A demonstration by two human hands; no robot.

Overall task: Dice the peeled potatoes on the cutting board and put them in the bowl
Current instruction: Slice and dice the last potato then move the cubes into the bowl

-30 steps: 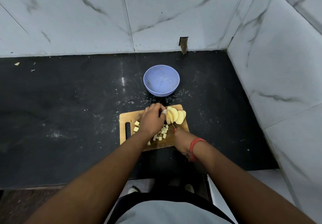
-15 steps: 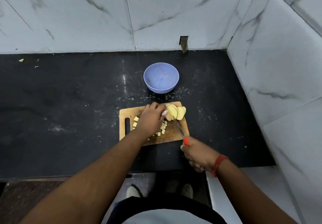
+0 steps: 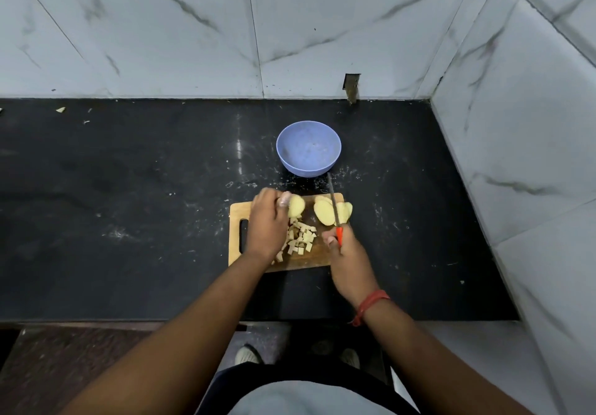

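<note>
A wooden cutting board [image 3: 317,259] lies on the black counter. My left hand [image 3: 266,222] holds a potato slice [image 3: 296,205] at the board's far edge, left of the other slices. Several potato slices [image 3: 325,211] lie at the board's far right. Small diced pieces [image 3: 301,239] sit in the board's middle, partly under my left hand. My right hand [image 3: 346,255] grips a knife [image 3: 332,200] by its red handle, blade pointing away over the slices toward the bowl. The blue bowl [image 3: 308,148] stands just beyond the board with nothing visible inside.
The black counter [image 3: 129,205] runs left; white marble tiled walls close the back and the right side. A few scraps [image 3: 60,110] lie at the far left. The counter's front edge is near my body, with my feet on the floor below.
My left hand has drawn one slice to the left, away from the stack. My right hand came back up onto the board, and the knife now lies over the remaining slices.
</note>
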